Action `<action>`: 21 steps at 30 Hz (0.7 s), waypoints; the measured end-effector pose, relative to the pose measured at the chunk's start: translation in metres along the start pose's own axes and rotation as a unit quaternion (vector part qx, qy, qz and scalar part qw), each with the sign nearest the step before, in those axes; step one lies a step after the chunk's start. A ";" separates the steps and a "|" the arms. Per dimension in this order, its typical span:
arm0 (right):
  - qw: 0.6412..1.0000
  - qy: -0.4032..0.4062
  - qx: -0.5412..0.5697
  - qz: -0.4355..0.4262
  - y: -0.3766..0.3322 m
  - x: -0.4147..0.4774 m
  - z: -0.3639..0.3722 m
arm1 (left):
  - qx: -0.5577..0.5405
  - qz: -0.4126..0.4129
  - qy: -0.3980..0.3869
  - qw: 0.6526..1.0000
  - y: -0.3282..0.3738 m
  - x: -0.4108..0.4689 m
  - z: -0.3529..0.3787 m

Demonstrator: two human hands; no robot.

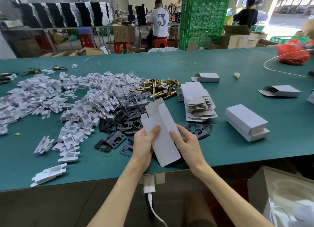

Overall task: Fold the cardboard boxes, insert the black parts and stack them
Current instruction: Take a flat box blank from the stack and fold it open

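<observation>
A flat white cardboard box is held above the near edge of the green table, its open flaps pointing away from me. My left hand grips its left side, thumb on the front. My right hand grips its right side, thumb on top. Black metal plates lie in a heap just beyond my hands, and more black plates lie to the right. A stack of unfolded flat boxes stands behind them. Two folded boxes are stacked at the right.
A large pile of white cardboard inserts covers the left of the table, with bagged parts and brass latches in the middle. Loose open boxes lie at the far right, near a red bag. People work at benches beyond.
</observation>
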State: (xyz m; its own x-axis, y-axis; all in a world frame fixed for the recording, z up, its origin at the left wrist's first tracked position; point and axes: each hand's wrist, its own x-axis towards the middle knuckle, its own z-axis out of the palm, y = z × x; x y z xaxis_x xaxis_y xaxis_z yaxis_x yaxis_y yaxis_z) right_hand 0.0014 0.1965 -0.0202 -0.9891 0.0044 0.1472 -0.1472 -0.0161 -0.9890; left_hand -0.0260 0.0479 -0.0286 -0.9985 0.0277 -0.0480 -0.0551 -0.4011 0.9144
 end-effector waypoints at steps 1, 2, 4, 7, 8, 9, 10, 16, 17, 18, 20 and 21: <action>1.000 -0.012 -0.004 0.000 -0.001 0.002 -0.003 | 0.000 0.000 0.001 1.000 0.000 0.000 0.000; 1.000 -0.024 0.001 0.004 -0.002 0.005 -0.006 | 0.003 -0.001 0.002 1.000 0.000 0.000 0.001; 0.998 -0.037 0.040 0.028 -0.003 0.008 -0.013 | 0.016 -0.003 -0.003 1.000 0.000 0.000 0.002; 0.992 -0.014 0.098 0.076 0.002 0.012 -0.022 | 0.048 -0.020 -0.029 0.998 -0.001 0.000 0.003; 0.991 -0.006 0.104 0.083 0.004 0.013 -0.023 | 0.058 -0.027 -0.033 0.997 -0.001 0.000 0.003; 0.992 -0.002 0.102 0.081 0.006 0.013 -0.023 | 0.065 -0.033 -0.032 0.997 -0.001 0.001 0.002; 0.993 0.000 0.092 0.072 0.008 0.013 -0.023 | 0.070 -0.040 -0.029 0.996 0.000 0.002 0.002; 0.997 0.038 0.047 0.047 0.007 0.009 -0.018 | 0.131 -0.076 -0.040 0.988 0.016 0.007 -0.010; 0.997 0.038 0.038 0.047 0.006 0.009 -0.017 | 0.152 -0.078 -0.056 0.984 0.019 0.006 -0.014; 0.998 0.033 0.029 0.046 0.007 0.009 -0.017 | 0.175 -0.079 -0.076 0.978 0.021 0.005 -0.017; 0.998 0.023 0.021 0.048 0.009 0.009 -0.017 | 0.212 -0.075 -0.099 0.969 0.022 0.000 -0.021; 0.998 0.020 0.028 0.054 0.010 0.010 -0.018 | 0.222 -0.070 -0.103 0.967 0.022 -0.002 -0.021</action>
State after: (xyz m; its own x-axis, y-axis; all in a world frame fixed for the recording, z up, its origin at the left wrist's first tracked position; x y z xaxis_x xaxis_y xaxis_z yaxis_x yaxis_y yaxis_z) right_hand -0.0094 0.2143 -0.0286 -0.9985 0.0385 0.0381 -0.0409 -0.0753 -0.9963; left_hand -0.0254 0.0197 -0.0170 -0.9566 0.2526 -0.1453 -0.1368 0.0510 0.9893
